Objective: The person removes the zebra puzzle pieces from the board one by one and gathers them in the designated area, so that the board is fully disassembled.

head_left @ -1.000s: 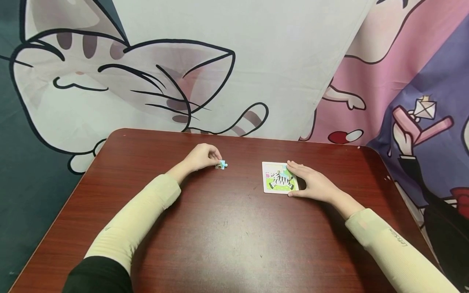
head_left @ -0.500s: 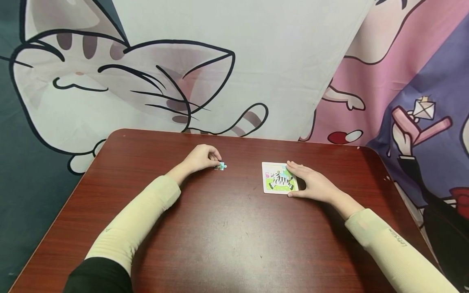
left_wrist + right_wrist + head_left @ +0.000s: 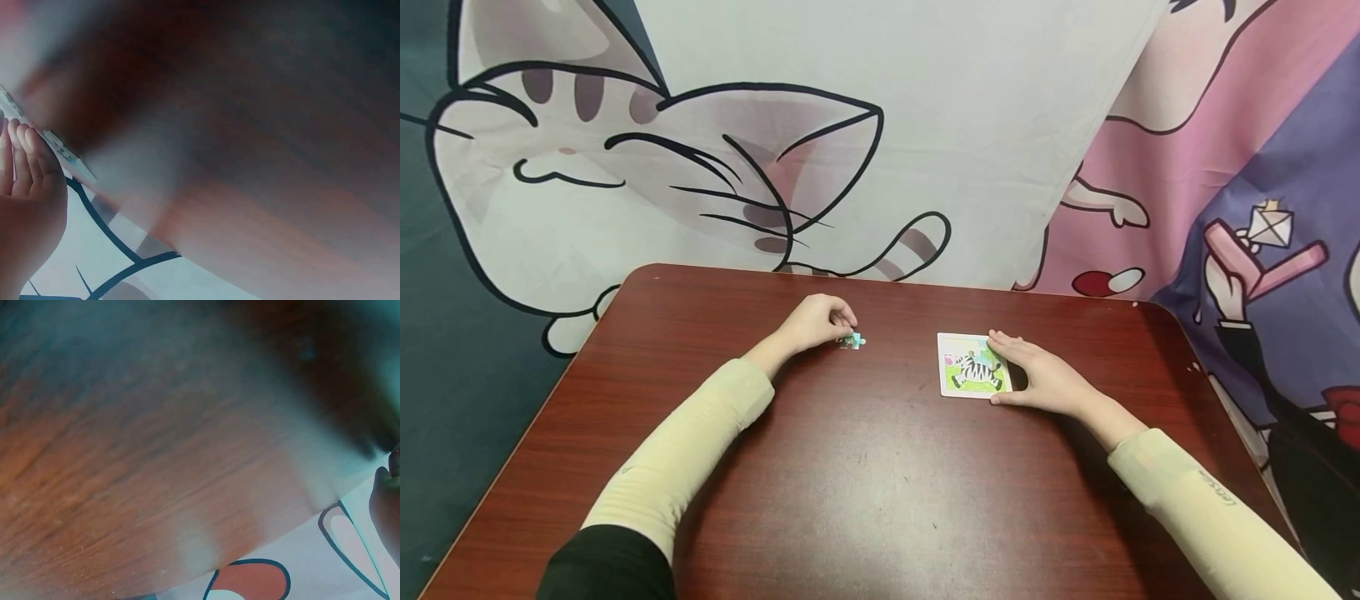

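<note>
Square zebra jigsaw puzzle with a white border (image 3: pixel 972 373) lies flat on the glossy red-brown wooden table (image 3: pixel 850 483). The right hand (image 3: pixel 1047 378) spreads wide at its right side, thumb and fingertips by two corners, probably to steady it. To the left, the left hand (image 3: pixel 815 322) seems to pinch a small light-blue jigsaw piece (image 3: pixel 857 341), partly hidden by its fingers; whether lifted, I cannot tell. Behind hangs a cartoon-cat fabric backdrop (image 3: pixel 985 125).
</note>
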Tool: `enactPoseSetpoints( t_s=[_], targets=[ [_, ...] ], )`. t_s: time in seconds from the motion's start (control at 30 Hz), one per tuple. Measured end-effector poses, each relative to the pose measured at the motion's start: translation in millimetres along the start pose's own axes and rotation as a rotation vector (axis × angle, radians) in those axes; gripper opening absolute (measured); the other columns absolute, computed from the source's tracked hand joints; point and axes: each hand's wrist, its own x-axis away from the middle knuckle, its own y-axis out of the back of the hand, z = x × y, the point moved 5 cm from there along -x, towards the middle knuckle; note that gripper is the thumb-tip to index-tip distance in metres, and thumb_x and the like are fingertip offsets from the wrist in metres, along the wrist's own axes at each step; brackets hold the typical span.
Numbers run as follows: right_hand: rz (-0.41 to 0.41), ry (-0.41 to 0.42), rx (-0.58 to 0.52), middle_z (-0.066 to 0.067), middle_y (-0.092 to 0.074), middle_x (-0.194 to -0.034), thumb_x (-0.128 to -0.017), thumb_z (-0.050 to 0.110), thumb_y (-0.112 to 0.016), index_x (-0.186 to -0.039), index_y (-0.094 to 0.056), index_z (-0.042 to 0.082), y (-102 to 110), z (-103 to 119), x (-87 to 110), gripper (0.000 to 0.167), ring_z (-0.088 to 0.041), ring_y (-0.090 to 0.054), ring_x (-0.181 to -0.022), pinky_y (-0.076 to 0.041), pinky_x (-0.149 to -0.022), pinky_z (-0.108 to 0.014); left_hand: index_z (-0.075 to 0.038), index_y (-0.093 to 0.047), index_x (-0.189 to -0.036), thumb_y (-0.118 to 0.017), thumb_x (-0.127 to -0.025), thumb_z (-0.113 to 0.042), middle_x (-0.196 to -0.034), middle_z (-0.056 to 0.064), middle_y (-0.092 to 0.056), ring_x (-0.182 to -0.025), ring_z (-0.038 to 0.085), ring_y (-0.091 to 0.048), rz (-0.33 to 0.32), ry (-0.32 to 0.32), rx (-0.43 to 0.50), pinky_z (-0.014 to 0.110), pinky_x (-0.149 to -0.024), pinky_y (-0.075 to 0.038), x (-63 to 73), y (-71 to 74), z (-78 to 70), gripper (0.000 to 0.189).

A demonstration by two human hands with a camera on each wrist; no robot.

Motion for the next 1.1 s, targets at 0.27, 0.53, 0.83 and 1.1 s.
enactPoseSetpoints(
  t_s=[0.27, 0.53, 0.83, 1.1],
  targets=[
    [-0.008, 0.015, 0.008, -0.020, -0.042, -0.167, -0.082, 0.042, -0.091, -0.159, -0.045, 0.001, 1, 1, -0.3, 0.098, -0.040, -0.041, -0.155, -0.030, -0.127, -0.060, -0.002, -0.079, -0.099, -0.080, -0.092, -0.004, -0.092, 0.011, -0.079, -0.084, 0.019, -0.071, -0.019, -0.024, 0.038, 0.024, -0.078, -0.055, -8.9, -7.9, -13.8, 0.008],
    [-0.034, 0.030, 0.021, -0.019, -0.043, -0.167, -0.081, 0.036, -0.091, -0.159, -0.045, 0.001, 2, 0, -0.5, 0.097, -0.039, -0.041, -0.155, -0.030, -0.127, -0.059, -0.004, -0.079, -0.102, -0.076, -0.094, -0.004, -0.096, 0.011, -0.080, -0.088, 0.019, -0.071, 0.016, -0.043, 0.078, 0.026, -0.082, -0.057, -23.7, -28.2, -37.8, 0.009],
    [-0.052, 0.046, 0.012, -0.022, -0.043, -0.166, -0.082, 0.036, -0.091, -0.159, -0.044, -0.001, 1, -2, 1.0, 0.097, -0.042, -0.042, -0.154, -0.030, -0.127, -0.059, -0.003, -0.080, -0.105, -0.076, -0.093, -0.004, -0.101, 0.011, -0.081, -0.091, 0.020, -0.075, 0.045, -0.106, 0.076, 0.022, -0.084, -0.058, -41.4, -51.2, -69.5, 0.012],
    [-0.033, 0.013, -0.012, -0.019, -0.040, -0.169, -0.080, 0.036, -0.092, -0.160, -0.042, 0.000, -1, -7, 0.4, 0.101, -0.040, -0.039, -0.156, -0.027, -0.130, -0.055, -0.004, -0.079, -0.104, -0.076, -0.095, -0.005, -0.102, 0.011, -0.081, -0.095, 0.020, -0.076, 0.078, -0.101, 0.096, 0.020, -0.085, -0.059, -50.7, -71.0, -87.0, 0.010]
  ],
)
